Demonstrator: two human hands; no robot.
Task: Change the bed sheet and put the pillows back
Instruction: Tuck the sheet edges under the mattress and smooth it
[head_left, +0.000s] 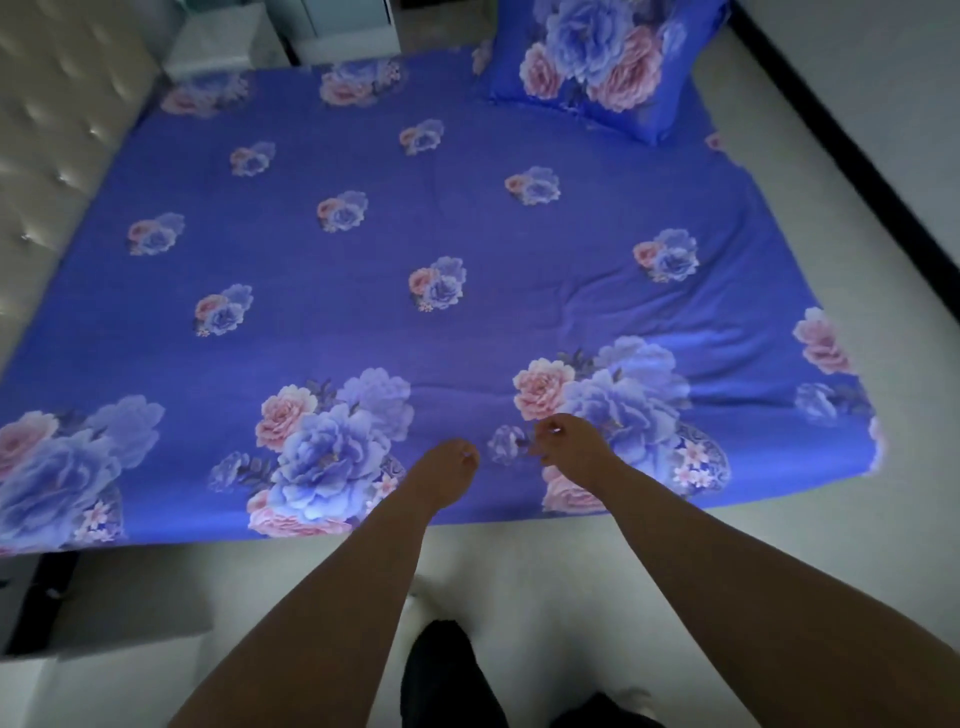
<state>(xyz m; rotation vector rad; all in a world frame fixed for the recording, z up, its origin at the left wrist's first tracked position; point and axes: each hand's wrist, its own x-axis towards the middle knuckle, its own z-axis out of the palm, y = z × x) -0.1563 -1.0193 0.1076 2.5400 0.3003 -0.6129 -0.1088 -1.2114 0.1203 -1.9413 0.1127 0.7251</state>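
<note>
Fingers of both your left hand (448, 470) and right hand (566, 447) curl loosely over the bed sheet (395, 312) at six o'clock; whether they pinch cloth, I cannot tell. Smooth toward the pillow (592, 67) at one o'clock.

tufted cream headboard (47, 130) along left edge. white nightstand (218, 47) at far left corner. black baseboard (852, 156) along right wall.
</note>
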